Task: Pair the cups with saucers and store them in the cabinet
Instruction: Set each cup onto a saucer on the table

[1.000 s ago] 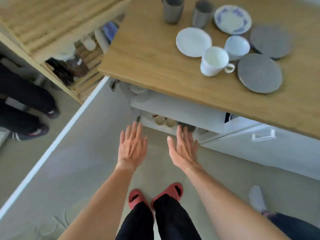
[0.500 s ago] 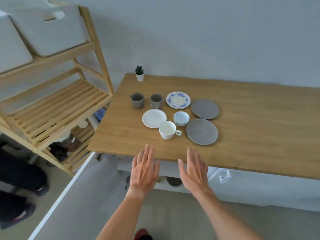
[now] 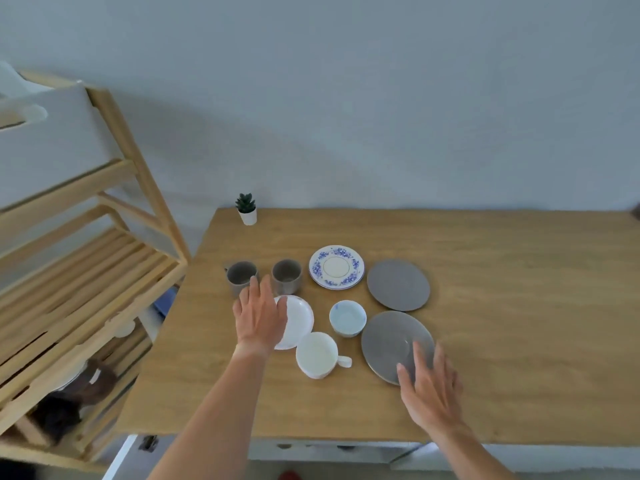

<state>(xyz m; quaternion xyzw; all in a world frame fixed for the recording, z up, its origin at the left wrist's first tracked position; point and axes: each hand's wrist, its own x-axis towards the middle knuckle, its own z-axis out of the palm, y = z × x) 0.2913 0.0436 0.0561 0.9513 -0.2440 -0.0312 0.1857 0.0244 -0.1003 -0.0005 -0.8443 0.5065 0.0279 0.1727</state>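
Your left hand [image 3: 261, 318], fingers straight and holding nothing, hovers over the plain white round saucer [image 3: 296, 322], reaching toward the two grey stoneware cups [image 3: 241, 277] near the wooden table's [image 3: 502, 375] left edge. Your right hand [image 3: 431, 393], also spread and empty, overlaps the near grey saucer [image 3: 391, 341] closest to the front edge (contact can't be judged). The white handled cup [image 3: 317, 355] and pale blue cup [image 3: 347, 317] stand unpaired between the saucers, so nothing is matched yet.
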